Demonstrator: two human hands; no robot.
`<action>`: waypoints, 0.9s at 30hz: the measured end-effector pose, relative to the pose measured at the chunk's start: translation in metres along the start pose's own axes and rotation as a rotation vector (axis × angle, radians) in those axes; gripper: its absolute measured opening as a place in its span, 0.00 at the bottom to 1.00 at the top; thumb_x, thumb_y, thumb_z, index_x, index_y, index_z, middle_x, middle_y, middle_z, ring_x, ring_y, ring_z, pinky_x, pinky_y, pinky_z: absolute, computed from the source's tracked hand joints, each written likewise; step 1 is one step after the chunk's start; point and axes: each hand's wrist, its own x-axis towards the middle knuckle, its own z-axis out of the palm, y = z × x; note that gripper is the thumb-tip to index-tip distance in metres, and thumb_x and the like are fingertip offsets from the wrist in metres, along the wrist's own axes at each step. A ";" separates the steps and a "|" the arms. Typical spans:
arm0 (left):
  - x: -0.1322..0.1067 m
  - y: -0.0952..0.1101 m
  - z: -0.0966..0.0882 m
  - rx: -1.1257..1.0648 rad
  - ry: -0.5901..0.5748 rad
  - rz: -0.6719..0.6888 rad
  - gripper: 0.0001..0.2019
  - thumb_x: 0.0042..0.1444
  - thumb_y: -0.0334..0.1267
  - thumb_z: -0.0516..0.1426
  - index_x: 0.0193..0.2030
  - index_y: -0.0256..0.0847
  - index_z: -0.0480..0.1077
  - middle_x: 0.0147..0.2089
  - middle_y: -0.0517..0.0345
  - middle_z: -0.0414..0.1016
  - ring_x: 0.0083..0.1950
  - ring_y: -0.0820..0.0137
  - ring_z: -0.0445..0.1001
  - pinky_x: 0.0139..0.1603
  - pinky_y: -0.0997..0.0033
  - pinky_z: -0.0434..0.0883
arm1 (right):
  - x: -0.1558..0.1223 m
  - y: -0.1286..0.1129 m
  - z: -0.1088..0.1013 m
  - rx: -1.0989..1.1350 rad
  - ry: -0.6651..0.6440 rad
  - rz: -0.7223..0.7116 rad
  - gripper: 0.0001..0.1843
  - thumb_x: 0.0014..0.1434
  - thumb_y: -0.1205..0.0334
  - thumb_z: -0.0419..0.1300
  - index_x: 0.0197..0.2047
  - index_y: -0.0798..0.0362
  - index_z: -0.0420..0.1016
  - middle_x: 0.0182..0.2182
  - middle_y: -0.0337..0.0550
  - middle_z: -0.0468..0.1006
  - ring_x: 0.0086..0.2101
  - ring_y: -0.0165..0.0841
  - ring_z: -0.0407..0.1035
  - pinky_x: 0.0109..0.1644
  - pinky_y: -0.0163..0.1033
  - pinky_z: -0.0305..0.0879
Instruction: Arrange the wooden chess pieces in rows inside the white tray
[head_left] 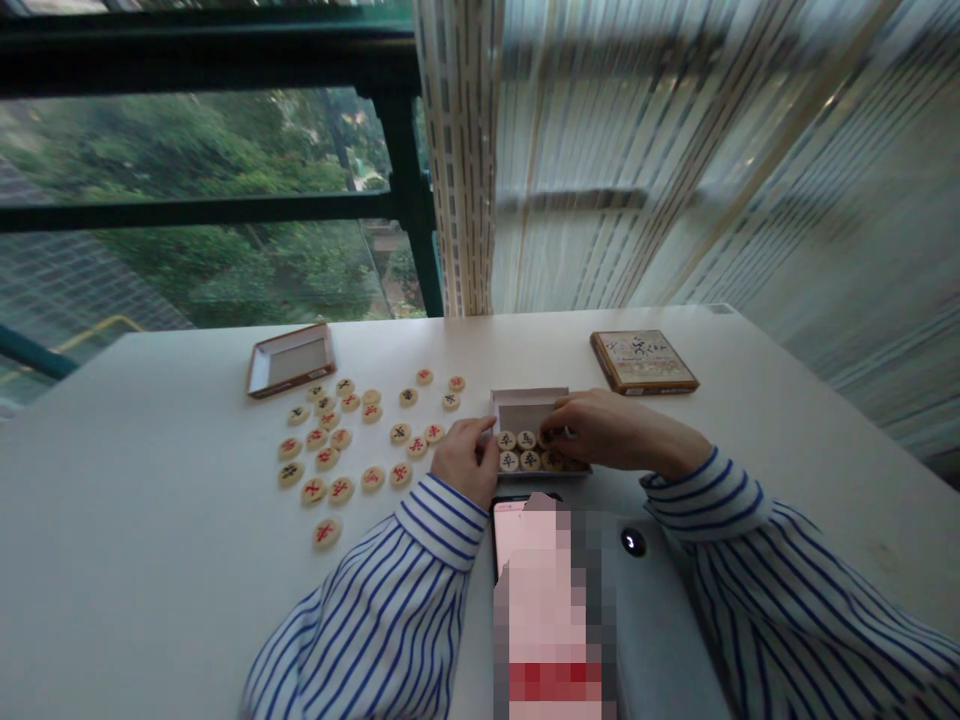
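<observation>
Wooden discs, red and black characters on them, and from the head view both hands are at the white tray [529,404] right in front of me.

My left hand [466,458] sits at the tray's left edge. The fingers are curled in and the tips are against the rim. I cannot tell whether a disc is pinched under them or they are only steadying the tray.

My right hand [600,430] comes in from the other side. Its fingers are bent down over the tray's right half with the tips on the packed discs [518,450]. I cannot make out whether it is gripping one or just pressing it flat.

Progress, as I read it: two short rows are seated at the near end of the tray, between my two hands. The far end beyond my fingertips is bare white. So it's an early stage, I'd judge.

Most of the set is out on the table [150,560]. The loose discs [335,440] lie scattered face up to the left of my left hand, roughly two dozen of them, and one strays nearer my left sleeve [390,610].

Beyond that scatter, a brown-edged lid [291,360] lies open side up. A flat printed box [643,360] rests past my right hand. A phone [510,525] lies just behind my wrists.
</observation>
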 end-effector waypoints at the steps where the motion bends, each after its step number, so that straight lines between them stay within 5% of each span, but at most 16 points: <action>1: 0.000 0.000 0.000 0.000 0.002 -0.001 0.12 0.48 0.30 0.53 0.41 0.37 0.71 0.38 0.52 0.74 0.36 0.69 0.73 0.38 0.68 0.72 | 0.000 0.000 0.000 0.003 -0.002 0.001 0.12 0.52 0.66 0.53 0.36 0.51 0.76 0.33 0.44 0.77 0.34 0.33 0.69 0.38 0.36 0.59; 27: 0.001 -0.002 0.001 -0.010 0.006 0.012 0.12 0.48 0.30 0.53 0.41 0.35 0.71 0.37 0.51 0.75 0.36 0.69 0.73 0.39 0.67 0.72 | -0.002 -0.001 -0.004 -0.042 0.031 0.050 0.12 0.53 0.63 0.52 0.37 0.52 0.75 0.32 0.45 0.77 0.33 0.34 0.70 0.36 0.36 0.59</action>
